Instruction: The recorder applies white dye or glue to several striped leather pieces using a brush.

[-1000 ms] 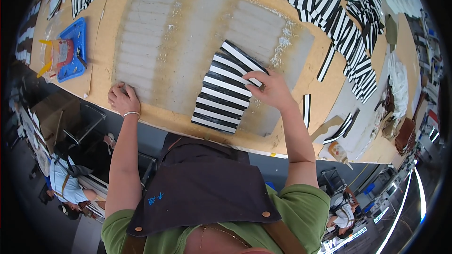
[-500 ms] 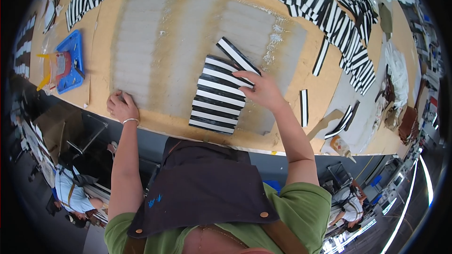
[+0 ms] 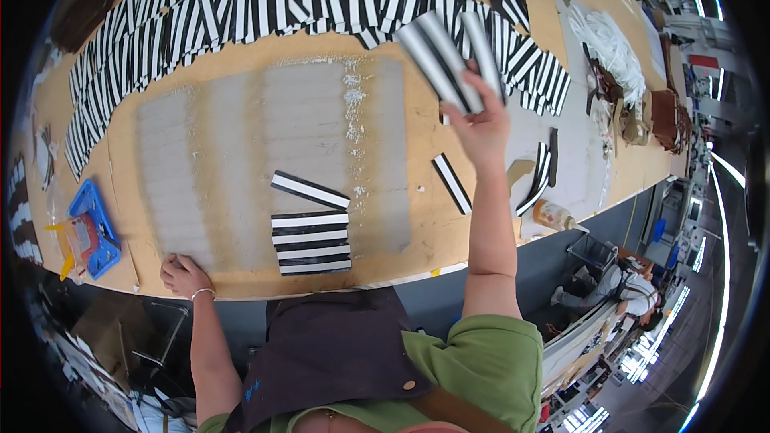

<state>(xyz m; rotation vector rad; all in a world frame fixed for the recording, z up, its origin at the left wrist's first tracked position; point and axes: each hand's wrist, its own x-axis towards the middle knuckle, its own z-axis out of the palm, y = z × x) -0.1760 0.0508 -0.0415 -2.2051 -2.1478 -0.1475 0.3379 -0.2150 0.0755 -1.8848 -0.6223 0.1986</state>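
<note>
My right hand (image 3: 484, 130) is raised over the far right of the table, closed on several black-and-white strips (image 3: 439, 60) that fan out and blur with motion. Lying on the grey worn sheet (image 3: 228, 136) is a short stack of similar strips (image 3: 311, 255), side by side near the front edge. One loose strip (image 3: 310, 189) lies slantwise just beyond that stack. Near the table's front left, my left hand (image 3: 186, 276) rests on the sheet's corner with its fingers curled in; whatever may be under them is hidden.
Long overlapping rows of striped pieces (image 3: 241, 8) cover the far side. At left stands a blue tray (image 3: 103, 232) with a red-and-yellow container. A single strip (image 3: 451, 184), a glue bottle (image 3: 555, 215) and white plastic (image 3: 607, 56) lie to the right. A person (image 3: 638, 293) is beyond the table.
My right hand has moved up and right, away from the stack, carrying several strips. The stack is smaller, and one slanted strip remains beyond it. My view has shifted; my left hand stays at the front edge.
</note>
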